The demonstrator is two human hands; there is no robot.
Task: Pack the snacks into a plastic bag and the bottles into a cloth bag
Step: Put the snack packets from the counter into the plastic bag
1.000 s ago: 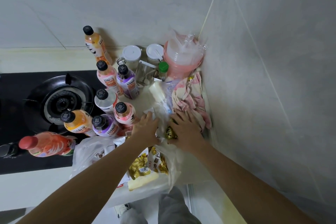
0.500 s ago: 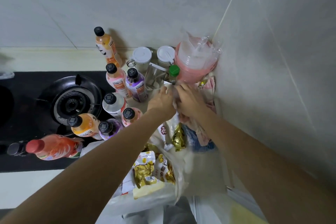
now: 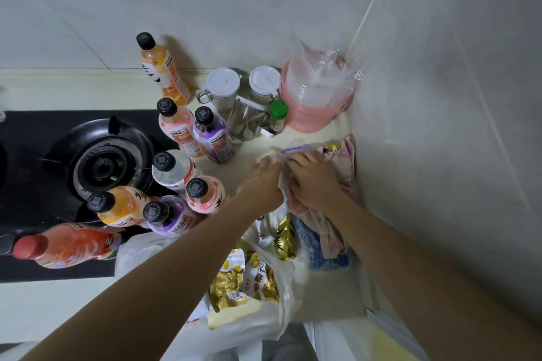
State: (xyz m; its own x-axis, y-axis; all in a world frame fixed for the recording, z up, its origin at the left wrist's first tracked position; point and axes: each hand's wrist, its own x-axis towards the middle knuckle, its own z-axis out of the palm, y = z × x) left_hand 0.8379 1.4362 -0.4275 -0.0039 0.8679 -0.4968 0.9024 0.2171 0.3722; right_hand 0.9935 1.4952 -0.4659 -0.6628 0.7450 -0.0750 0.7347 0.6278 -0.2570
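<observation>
Clear zip pouch [image 3: 289,152] is pinched by both hands [image 3: 261,182] [image 3: 311,179]: snack-packing step, judging; next calls for carrying it into the plastic bag [image 3: 281,302].

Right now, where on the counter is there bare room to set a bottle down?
Bare counter lies behind the stove, left of the tall orange bottle, and in front of the stove, left of the plastic bag. A small patch sits between the pink tub and the hands, left hand and right hand. Bottles and jars crowd the middle.
</observation>
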